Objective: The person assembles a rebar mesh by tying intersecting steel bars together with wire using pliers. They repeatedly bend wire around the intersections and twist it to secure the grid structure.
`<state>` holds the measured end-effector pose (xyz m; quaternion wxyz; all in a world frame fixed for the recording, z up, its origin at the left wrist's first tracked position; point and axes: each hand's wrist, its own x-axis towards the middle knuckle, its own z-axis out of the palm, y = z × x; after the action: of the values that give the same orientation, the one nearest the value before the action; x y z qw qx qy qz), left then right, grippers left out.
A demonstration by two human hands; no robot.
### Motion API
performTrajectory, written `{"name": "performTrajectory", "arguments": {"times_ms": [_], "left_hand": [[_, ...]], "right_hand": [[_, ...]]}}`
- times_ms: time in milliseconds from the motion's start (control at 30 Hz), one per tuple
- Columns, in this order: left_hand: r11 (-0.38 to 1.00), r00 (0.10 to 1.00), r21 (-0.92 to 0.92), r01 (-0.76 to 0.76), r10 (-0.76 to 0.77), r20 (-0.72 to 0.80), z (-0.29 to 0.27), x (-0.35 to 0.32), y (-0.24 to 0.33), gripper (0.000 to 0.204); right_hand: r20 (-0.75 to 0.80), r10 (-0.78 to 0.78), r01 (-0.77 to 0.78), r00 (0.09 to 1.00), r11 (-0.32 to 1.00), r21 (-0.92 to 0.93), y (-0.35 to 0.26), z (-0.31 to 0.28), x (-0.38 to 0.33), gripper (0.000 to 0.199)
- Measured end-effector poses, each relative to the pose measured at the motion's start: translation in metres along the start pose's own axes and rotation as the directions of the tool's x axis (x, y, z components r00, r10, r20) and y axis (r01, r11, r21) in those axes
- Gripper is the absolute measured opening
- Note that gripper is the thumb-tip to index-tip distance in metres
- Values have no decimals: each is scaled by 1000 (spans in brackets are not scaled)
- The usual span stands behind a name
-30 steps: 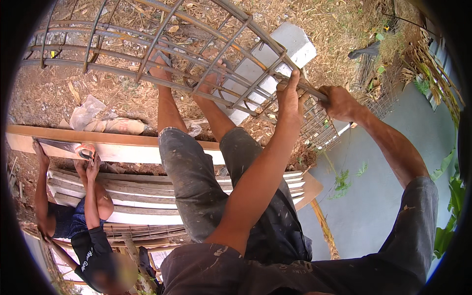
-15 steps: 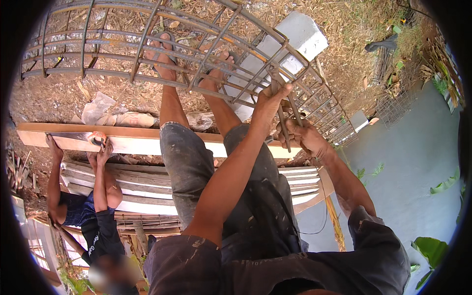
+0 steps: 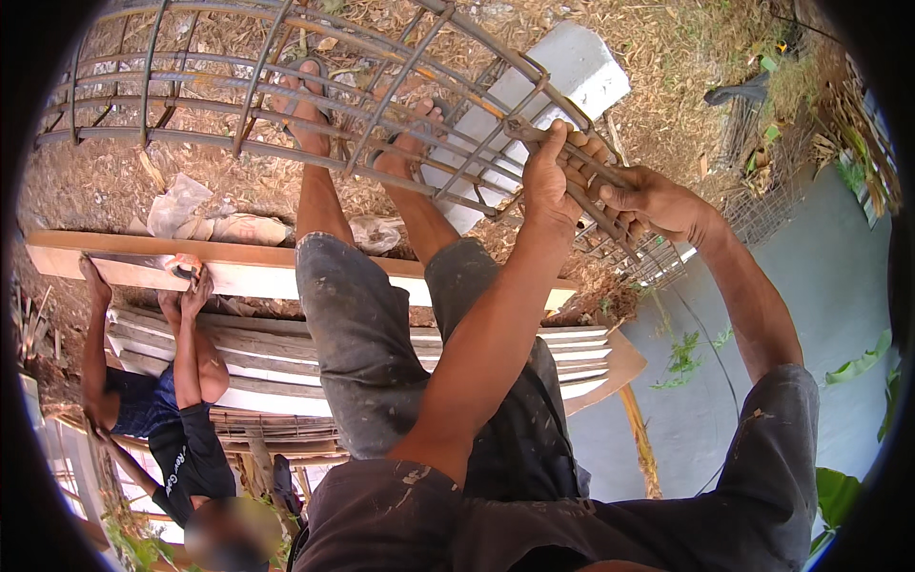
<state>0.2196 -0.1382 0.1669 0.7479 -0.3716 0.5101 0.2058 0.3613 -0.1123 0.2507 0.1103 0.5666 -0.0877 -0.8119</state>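
A pair of long-handled steel pincers has its head against the rebar cage, near the cage's corner bars. My left hand is closed around the pincers close to the head. My right hand is closed on the handles farther out, to the right. The handles slant apart, down and to the right. Jaws and any wire at the cage joint are too small to make out. The cage, of long bars and square stirrups, runs from the upper left across in front of my legs.
A pale concrete block lies beyond the cage. Behind my legs are a long board and stacked boards. At left, a co-worker has a hand by a tape roll on the board. A grey wall stands at right.
The pincers have swung from nearly upright to slanting right, head at the cage. My right hand has moved up and right, my elbow outward. The view has shifted slightly.
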Motion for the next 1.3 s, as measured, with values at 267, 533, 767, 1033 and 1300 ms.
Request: {"name": "performTrajectory", "arguments": {"times_ms": [267,533,767,1033,1300], "left_hand": [[954,961,-249,-167,101,-259,44,24,-21,19],[994,997,74,-78,79,-3,-7,8,-16,39],[985,992,149,82,-95,79,-30,1,-1,14],[972,890,100,-214,236,-391,29,16,-37,15],[837,710,528,144,284,-645,28,27,-31,38]], "right_hand": [[-301,-689,-479,660,-77,-875,8,13,1,51],[-419,-262,-210,869,572,-793,15,20,8,29],[-72,155,-155,985,988,-3,29,42,9,36],[-657,-384,-414,649,547,-728,40,39,30,55],[-457,-338,-141,823,658,-740,66,27,46,51]]}}
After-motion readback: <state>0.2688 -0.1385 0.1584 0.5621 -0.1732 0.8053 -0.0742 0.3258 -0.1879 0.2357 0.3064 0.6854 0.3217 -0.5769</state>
